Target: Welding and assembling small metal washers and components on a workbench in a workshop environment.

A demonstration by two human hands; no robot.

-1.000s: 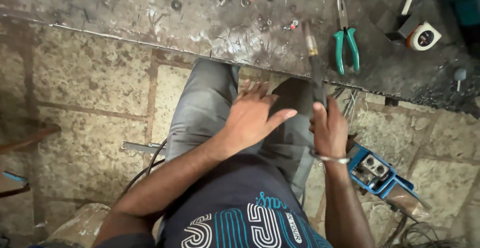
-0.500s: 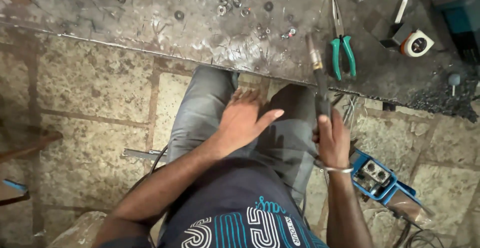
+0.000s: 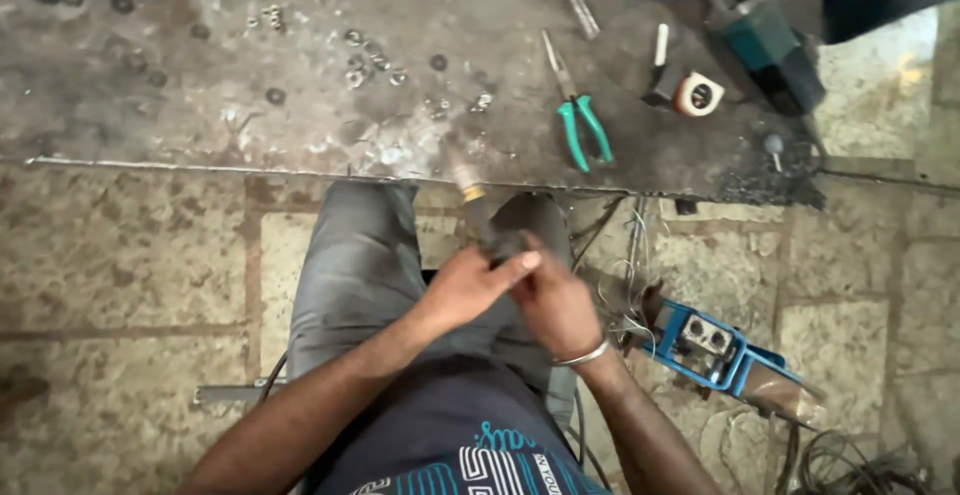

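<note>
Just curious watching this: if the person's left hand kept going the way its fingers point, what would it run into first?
The left hand points rightward and meets the right hand and the dark tool handle at once; they already touch.

- Pliers (image 3: 580, 127) lay on the surface (image 3: 200, 85), right of scattered washers (image 3: 360, 60).
- Tape measure (image 3: 697, 94) lay right of the pliers, beside the grinder (image 3: 770, 40).
- Both hands met below the surface edge, over the lap.

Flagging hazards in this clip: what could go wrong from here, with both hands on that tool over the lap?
The dark tool is gripped by the left hand and right hand above the thighs; a slip could jab a leg. Loose wires hang beside the right knee and might snag. Washers scattered on the metal sheet could roll off.
</note>
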